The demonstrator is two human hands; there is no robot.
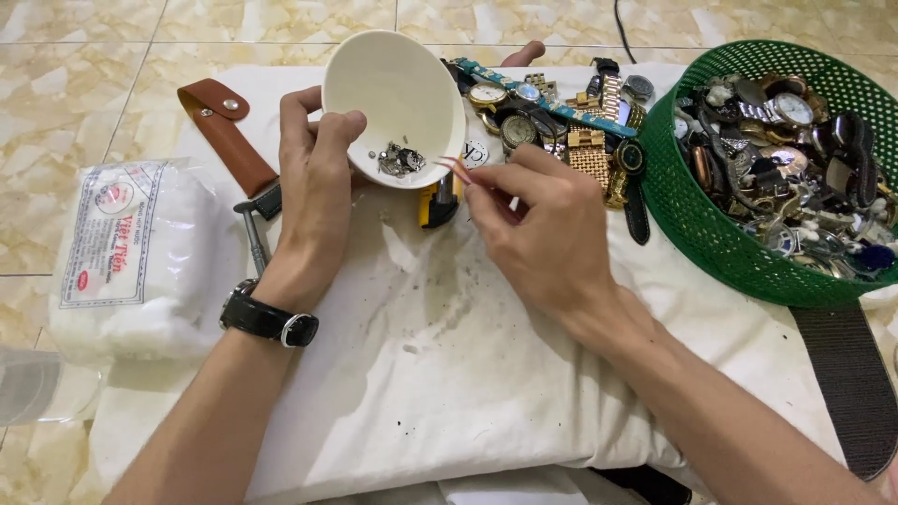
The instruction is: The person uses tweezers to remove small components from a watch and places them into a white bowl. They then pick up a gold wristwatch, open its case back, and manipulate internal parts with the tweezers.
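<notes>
Fingers of the left hand (318, 178) clamp the tilted white bowl's (398, 89) rim, above the cloth (449, 374); right hand (538, 224) pinches tweezers (456, 169) at the watch parts (400, 160) lying in it.

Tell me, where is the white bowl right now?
In the head view, the white bowl is tilted up at top centre, held by the left hand, with the pile of watches just to its right and the brown pouch to its left.
</notes>
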